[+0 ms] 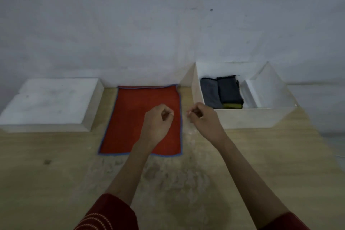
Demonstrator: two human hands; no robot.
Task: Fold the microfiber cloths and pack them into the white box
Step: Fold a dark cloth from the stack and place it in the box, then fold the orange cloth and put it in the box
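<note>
Left hand (158, 117) over the flat red cloth (128, 125) and right hand (201, 116) just beside it curl closed, gripping nothing (dark folded cloths (221, 91) lie in the box (252, 117)).

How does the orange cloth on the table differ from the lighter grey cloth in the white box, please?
The orange cloth lies spread flat on the table, while the grey cloth is folded into a narrow bundle. The orange cloth is outside the white box; the grey cloth sits inside it, at its left end beside a darker cloth. The orange cloth has blue edging; the grey cloth shows none.
</note>
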